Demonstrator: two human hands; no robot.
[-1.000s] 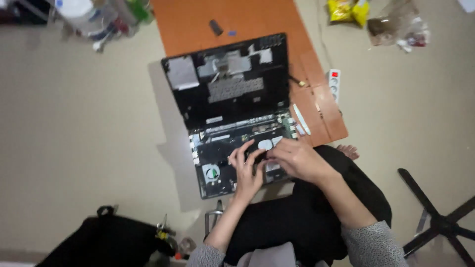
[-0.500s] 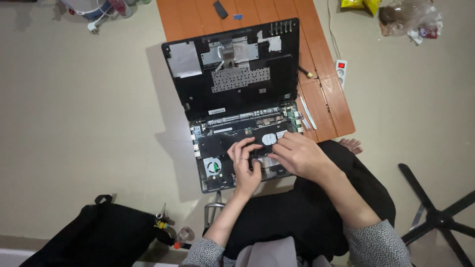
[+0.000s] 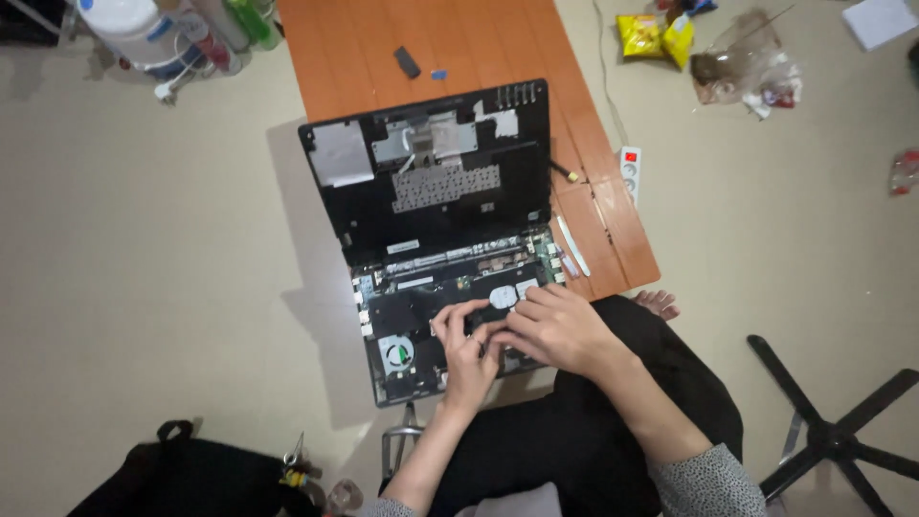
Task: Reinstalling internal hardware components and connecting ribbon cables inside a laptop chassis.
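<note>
Both hands work inside an opened laptop base [image 3: 436, 335] that lies at the near edge of the low orange tabletop [image 3: 459, 48], with its detached black cover [image 3: 431, 172] propped just behind it and a round cooling fan [image 3: 397, 352] at the near left corner of the base. The left hand [image 3: 469, 354] and the right hand [image 3: 555, 330] meet over the middle of the board, their fingers [image 3: 450, 321] bent down and close together on a small part there, though I cannot tell if they really pinch it. I judge the step in hand is loosening or seating this part; the next move calls for a light, steady pull, because the thin cables nearby look fragile.
</note>
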